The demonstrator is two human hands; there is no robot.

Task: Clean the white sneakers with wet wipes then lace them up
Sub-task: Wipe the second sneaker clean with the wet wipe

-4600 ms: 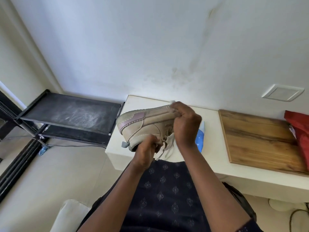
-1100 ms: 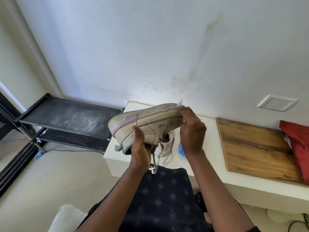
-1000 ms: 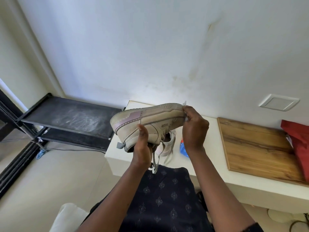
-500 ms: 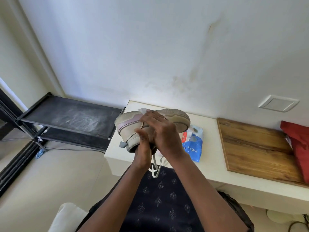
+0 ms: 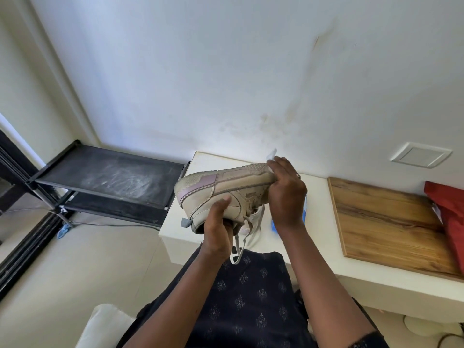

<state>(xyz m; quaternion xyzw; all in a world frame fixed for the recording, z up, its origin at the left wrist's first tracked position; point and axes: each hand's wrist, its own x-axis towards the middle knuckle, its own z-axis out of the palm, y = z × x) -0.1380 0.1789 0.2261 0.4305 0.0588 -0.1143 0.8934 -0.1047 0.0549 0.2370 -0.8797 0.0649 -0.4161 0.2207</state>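
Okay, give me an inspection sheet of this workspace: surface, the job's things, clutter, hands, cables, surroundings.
Surface: white table, with a wooden board lying on its right part.
Job's things: sneaker held above the table, sole turned up; its lace dangles; second sneaker on the table, mostly hidden; wet wipe; blue wipes pack, mostly hidden.
Clutter: red fabric item at the board's right edge.
Hands: left hand grips the sneaker's collar; right hand pinches the wet wipe at the toe end.
Cables: thin cable on the floor by the rack.
Surroundings: black rack, stained wall, wall plate.
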